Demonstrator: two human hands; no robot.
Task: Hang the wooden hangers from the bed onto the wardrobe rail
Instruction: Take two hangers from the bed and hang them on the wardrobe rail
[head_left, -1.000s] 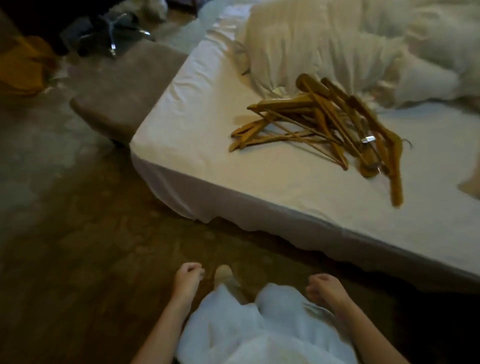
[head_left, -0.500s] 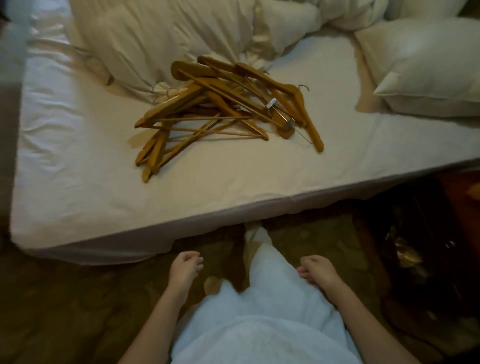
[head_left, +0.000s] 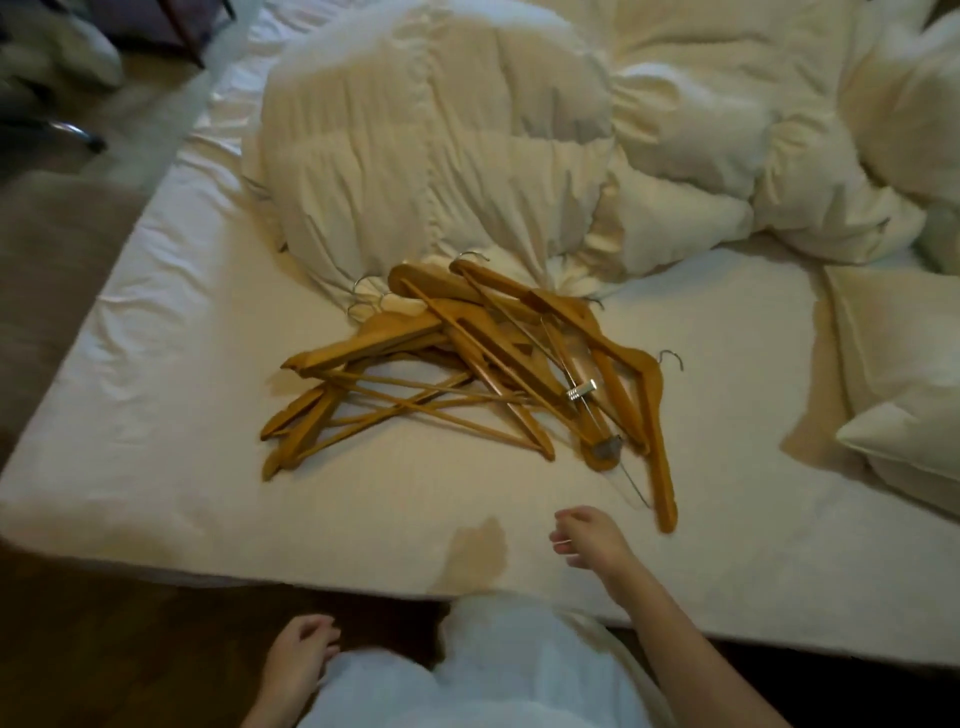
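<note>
Currently I am seeing wooden hangers (head_left: 467, 374) lying in tangled pile on bed (head_left: 156, 415) sheet, mid-frame, metal hooks sticking out at 11 and 3 o'clock of pile. Crumpled duvet (head_left: 441, 156) sitting at 12 o'clock of pile, touching it. Pillow (head_left: 893, 364) lying at 3 o'clock, well apart. Right hand (head_left: 587, 540) hovering over sheet at 6 o'clock of pile, near nearest hanger's tip, not touching; fingers loosely curled, slightly apart, gripping nothing. Left hand (head_left: 298, 654) hanging at 7 o'clock beside white clothing (head_left: 519, 675), off bed; fingers loosely curled, holding nothing.
</note>
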